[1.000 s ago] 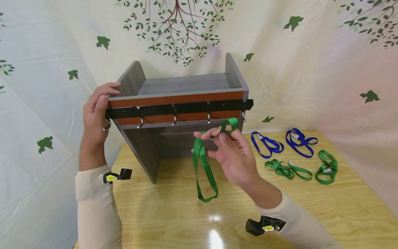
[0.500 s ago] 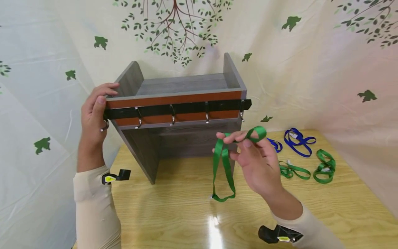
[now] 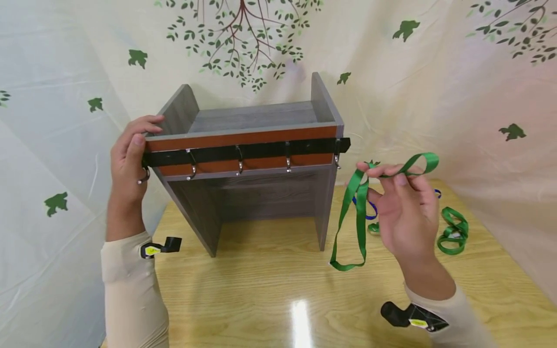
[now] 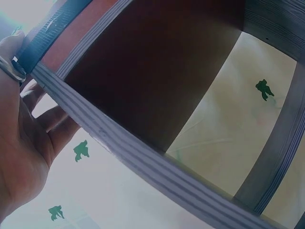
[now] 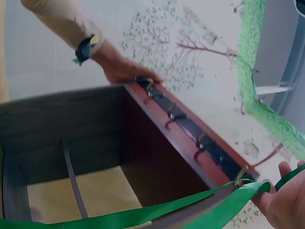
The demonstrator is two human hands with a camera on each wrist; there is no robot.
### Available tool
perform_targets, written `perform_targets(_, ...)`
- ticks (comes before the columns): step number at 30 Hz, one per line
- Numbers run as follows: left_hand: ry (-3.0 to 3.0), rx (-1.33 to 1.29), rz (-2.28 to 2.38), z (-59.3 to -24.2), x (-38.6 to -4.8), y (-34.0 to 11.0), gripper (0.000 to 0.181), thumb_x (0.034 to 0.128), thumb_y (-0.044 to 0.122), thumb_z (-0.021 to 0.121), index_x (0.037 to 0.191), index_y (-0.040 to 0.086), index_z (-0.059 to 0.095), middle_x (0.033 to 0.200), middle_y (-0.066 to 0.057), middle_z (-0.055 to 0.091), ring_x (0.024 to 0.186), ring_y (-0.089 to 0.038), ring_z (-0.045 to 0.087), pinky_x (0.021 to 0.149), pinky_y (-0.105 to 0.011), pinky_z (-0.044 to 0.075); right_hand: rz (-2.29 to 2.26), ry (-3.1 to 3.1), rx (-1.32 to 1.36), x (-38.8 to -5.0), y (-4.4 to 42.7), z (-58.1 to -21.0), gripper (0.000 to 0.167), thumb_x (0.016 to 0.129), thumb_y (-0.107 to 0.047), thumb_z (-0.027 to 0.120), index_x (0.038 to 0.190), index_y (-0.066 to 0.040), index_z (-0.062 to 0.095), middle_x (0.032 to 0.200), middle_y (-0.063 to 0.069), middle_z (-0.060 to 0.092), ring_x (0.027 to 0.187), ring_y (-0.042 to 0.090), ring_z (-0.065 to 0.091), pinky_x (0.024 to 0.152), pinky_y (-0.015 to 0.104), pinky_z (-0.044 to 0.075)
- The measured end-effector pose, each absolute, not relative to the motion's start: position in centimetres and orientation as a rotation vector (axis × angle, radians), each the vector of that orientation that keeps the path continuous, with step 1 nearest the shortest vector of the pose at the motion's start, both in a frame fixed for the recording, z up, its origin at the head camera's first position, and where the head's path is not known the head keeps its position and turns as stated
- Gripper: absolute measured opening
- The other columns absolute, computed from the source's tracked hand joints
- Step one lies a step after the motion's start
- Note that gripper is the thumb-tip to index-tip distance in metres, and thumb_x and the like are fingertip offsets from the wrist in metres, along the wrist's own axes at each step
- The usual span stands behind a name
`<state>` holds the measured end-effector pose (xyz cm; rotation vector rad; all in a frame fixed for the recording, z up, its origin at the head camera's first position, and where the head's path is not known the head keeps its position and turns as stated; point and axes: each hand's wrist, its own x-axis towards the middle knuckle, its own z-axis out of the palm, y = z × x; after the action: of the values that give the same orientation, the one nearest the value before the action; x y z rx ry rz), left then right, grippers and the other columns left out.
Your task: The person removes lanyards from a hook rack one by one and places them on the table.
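Observation:
A grey wooden shelf point(image 3: 270, 191) with a reddish-brown front band stands on the table. Across that band runs a black rail point(image 3: 261, 151) with several metal hooks. My left hand point(image 3: 127, 169) holds the shelf's left front corner, thumb in front by the rail's end and fingers at the side panel. In the left wrist view, part of that hand point(image 4: 24, 152) shows beside the panel's edge. My right hand point(image 3: 406, 217) pinches a green lanyard point(image 3: 360, 222), whose loop hangs right of the shelf, near the rightmost hook point(image 3: 337, 161). The right wrist view shows the green strap point(image 5: 238, 202) stretching past the shelf.
Behind the right hand on the wooden table point(image 3: 261, 280), a blue lanyard point(image 3: 371, 211) and another green one point(image 3: 373, 228) are partly covered. A further green lanyard point(image 3: 453, 232) lies at the right. A leaf-patterned cloth point(image 3: 383, 96) hangs behind.
My right hand has carried the green lanyard rightward, away from the shelf's front, dipping first and then rising. My left hand keeps its hold on the shelf.

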<state>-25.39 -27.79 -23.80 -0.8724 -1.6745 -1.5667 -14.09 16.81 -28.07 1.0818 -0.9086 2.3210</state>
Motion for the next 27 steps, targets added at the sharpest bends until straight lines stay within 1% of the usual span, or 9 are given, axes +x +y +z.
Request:
perform_targets(3, -1.664, -0.872, -1.579, -23.8, -25.4, -27.8, 0.037, 0.1054, 0.021, 0.049, 0.114, -0.007, 0.071, 0.137, -0.008, 0.07, 0.134, -0.026, 0.052, 0.096, -0.025, 0.047, 2.29, -0.943, 0.996, -14.9, 17.7, -28.2, 0.027, 0.109, 0.008, 0.033, 0.114, 0.017, 0.058, 0.112, 0.027, 0.073, 0.123, 0.044, 0.069, 0.098, 0.048, 0.064)
perform_targets(8, -1.659, -0.867, -1.584, -23.8, -25.4, -27.7, 0.036, 0.1053, 0.021, 0.05, 0.113, -0.007, 0.071, 0.137, -0.008, 0.07, 0.134, -0.026, 0.052, 0.097, -0.025, 0.048, 2.215, -1.077, 0.833, -16.6, 18.8, -28.9, 0.021, 0.11, 0.002, 0.042, 0.113, 0.012, 0.06, 0.111, 0.02, 0.073, 0.122, 0.037, 0.071, 0.094, 0.041, 0.065)
perform_targets(12, -1.661, -0.87, -1.582, -23.8, -25.4, -27.7, 0.037, 0.1054, 0.022, 0.05, 0.114, -0.007, 0.071, 0.137, -0.008, 0.07, 0.134, -0.026, 0.052, 0.095, -0.025, 0.048, 2.15, -1.139, 0.727, -18.5, 19.2, -29.8, 0.02, 0.11, -0.001, 0.045, 0.113, 0.012, 0.061, 0.11, 0.018, 0.073, 0.118, 0.033, 0.071, 0.09, 0.038, 0.067)
perform_targets(16, -1.656, -0.874, -1.584, -23.7, -25.2, -27.7, 0.036, 0.1051, 0.022, 0.051, 0.113, -0.006, 0.072, 0.137, -0.008, 0.07, 0.133, -0.025, 0.053, 0.095, -0.025, 0.048, 2.103, -1.154, 0.642, -20.5, 19.3, -30.4, 0.022, 0.11, -0.004, 0.046, 0.113, 0.012, 0.061, 0.109, 0.017, 0.072, 0.115, 0.031, 0.069, 0.09, 0.035, 0.067)
perform_targets(19, -1.65, -0.875, -1.594, -23.6, -25.2, -27.7, 0.036, 0.1049, 0.023, 0.052, 0.113, -0.006, 0.072, 0.137, -0.008, 0.07, 0.132, -0.025, 0.053, 0.096, -0.025, 0.048, 2.081, -1.177, 0.557, -21.9, 19.3, -30.6, 0.022, 0.11, -0.007, 0.048, 0.111, 0.009, 0.063, 0.108, 0.016, 0.072, 0.113, 0.03, 0.068, 0.088, 0.032, 0.066)
perform_targets(22, -1.65, -0.876, -1.595, -23.6, -25.2, -27.6, 0.036, 0.1047, 0.023, 0.052, 0.113, -0.006, 0.072, 0.137, -0.008, 0.07, 0.132, -0.025, 0.053, 0.095, -0.025, 0.048, 2.053, -1.228, 0.47, -23.1, 19.4, -30.6, 0.021, 0.111, -0.011, 0.049, 0.11, 0.002, 0.065, 0.108, 0.012, 0.072, 0.112, 0.027, 0.068, 0.085, 0.028, 0.064)
perform_targets(26, -1.657, -0.876, -1.582, -23.7, -25.2, -27.7, 0.037, 0.1046, 0.024, 0.052, 0.113, -0.007, 0.071, 0.137, -0.008, 0.07, 0.133, -0.025, 0.052, 0.095, -0.025, 0.048, 2.031, -1.275, 0.403, -24.4, 19.6, -30.8, 0.021, 0.112, -0.012, 0.047, 0.109, -0.004, 0.066, 0.109, 0.011, 0.07, 0.113, 0.025, 0.066, 0.081, 0.025, 0.062)
perform_targets(27, -1.659, -0.875, -1.577, -23.7, -25.2, -27.7, 0.037, 0.1046, 0.024, 0.052, 0.113, -0.007, 0.071, 0.137, -0.008, 0.07, 0.133, -0.025, 0.052, 0.095, -0.025, 0.048, 2.036, -1.275, 0.394, -24.7, 19.6, -30.8, 0.021, 0.112, -0.012, 0.047, 0.109, -0.004, 0.066, 0.109, 0.011, 0.069, 0.113, 0.026, 0.066, 0.082, 0.026, 0.062)
